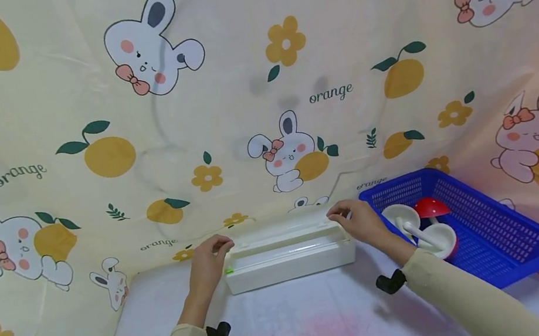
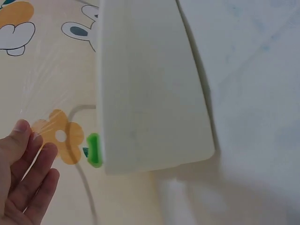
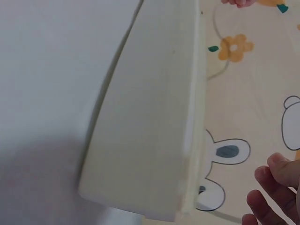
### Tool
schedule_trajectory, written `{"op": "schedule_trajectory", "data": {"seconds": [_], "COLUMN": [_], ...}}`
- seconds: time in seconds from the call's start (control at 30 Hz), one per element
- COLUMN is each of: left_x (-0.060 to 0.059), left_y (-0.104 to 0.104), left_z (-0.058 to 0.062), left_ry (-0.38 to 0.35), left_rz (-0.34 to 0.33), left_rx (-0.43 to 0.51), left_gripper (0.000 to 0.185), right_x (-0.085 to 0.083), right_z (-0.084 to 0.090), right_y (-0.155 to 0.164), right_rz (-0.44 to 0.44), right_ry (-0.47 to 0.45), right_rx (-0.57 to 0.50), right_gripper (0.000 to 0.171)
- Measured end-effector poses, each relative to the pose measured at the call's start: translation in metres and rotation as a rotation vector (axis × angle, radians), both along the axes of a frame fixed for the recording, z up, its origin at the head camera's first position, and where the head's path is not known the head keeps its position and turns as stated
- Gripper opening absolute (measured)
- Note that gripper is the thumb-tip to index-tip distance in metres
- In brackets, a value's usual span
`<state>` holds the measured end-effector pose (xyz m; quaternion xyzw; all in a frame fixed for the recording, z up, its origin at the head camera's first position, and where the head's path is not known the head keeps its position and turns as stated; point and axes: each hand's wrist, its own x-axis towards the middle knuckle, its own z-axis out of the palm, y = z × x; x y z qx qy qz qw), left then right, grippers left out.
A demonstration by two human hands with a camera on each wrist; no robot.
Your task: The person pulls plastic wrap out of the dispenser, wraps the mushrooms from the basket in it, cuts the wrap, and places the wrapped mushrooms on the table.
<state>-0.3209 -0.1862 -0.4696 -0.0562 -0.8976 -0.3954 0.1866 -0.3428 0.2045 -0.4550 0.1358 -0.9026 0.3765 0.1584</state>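
We see a big cloth [image 1: 254, 75] hanging all around us like a wall. It is pale yellow with white bunnies, oranges, little flowers and the word "orange". Below it is a white table [image 1: 296, 330] with faint pink and blue marks. The light is soft.

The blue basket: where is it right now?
In the head view the blue basket sits on the table's right side, just right of the white dispenser box and the right hand, against the cartoon-print cloth.
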Motion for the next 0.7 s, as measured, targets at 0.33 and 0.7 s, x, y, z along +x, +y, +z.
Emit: {"op": "schedule_trajectory", "data": {"seconds": [0.33,0.7], "left_x": [-0.001,0.004], "left_y": [-0.001,-0.003], "left_z": [0.013,0.029], "left_ry": [0.065,0.133], "left_rz": [-0.037,-0.062], "left_rx": [0.042,0.047], "left_gripper": [0.01,0.011], "right_x": [-0.001,0.002], "right_z": [0.017,0.034], "right_y": [0.004,0.006], "right_rz": [0.011,0.016], "right_ry": [0.023,0.072], "right_rx": [-0.011,-0.012], "right_gripper": [0.008,0.008]}}
